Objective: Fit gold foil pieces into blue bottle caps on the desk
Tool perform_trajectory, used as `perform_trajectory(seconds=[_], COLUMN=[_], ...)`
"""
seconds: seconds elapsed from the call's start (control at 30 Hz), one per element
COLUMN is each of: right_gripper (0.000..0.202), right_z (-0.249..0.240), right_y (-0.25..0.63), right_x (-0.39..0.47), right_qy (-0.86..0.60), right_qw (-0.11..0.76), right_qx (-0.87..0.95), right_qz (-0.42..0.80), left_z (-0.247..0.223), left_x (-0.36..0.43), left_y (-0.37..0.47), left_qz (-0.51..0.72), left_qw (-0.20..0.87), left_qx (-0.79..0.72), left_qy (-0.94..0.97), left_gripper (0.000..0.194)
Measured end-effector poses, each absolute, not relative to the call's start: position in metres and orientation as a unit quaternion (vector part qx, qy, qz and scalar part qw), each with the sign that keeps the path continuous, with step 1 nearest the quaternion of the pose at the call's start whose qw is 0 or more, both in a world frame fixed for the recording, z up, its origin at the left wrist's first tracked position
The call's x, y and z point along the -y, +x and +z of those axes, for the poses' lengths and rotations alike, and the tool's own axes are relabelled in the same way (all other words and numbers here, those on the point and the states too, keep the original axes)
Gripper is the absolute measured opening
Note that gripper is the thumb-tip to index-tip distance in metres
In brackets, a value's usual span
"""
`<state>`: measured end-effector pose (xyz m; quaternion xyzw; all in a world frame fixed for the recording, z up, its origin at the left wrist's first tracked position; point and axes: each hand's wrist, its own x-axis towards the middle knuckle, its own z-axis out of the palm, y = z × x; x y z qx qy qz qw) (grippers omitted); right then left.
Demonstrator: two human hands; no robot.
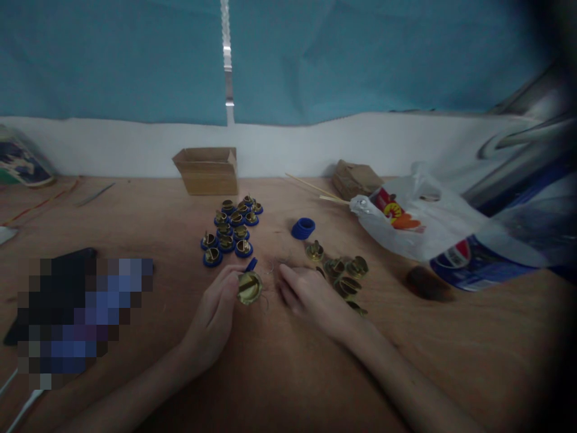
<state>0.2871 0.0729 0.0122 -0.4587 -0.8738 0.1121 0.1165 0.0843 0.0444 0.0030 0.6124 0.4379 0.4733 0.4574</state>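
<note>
My left hand (219, 313) is closed on a round brass-coloured metal piece (249, 288) with a raised bar across its open face. A bit of blue ring (251, 264) shows at its upper edge, by my fingertips. To the right, my right hand (302, 291) rests low over the table with its fingers curled together; what they hold, if anything, is hidden. Thin wire-like loops (265, 304) lie between the hands. Loose brass pieces (346, 285) sit just beyond my right hand. Several brass pieces fitted with blue rings (226, 242) stand grouped beyond my left hand.
Stacked blue rings (303, 228) stand right of centre. At the back are an open cardboard box (210, 174) and a brown package (356, 178). A plastic bag (419, 210) and a blue Pepsi container (482, 264) occupy the right. A dark device (54, 282), partly pixelated, lies left.
</note>
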Motion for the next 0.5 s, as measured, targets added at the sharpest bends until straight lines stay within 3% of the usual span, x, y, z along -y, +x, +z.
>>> perform_trajectory(seconds=[0.5], right_gripper=[0.014], right_z=[-0.003], right_y=[0.281], right_x=[-0.074], right_qy=[-0.448], right_qw=[0.174], right_qx=[0.868], right_qz=[0.128], left_z=[0.003], left_x=[-0.045], left_y=[0.084], left_qz=[0.464], left_qw=[0.462], left_qx=[-0.439], left_qy=[0.616], left_gripper=[0.035])
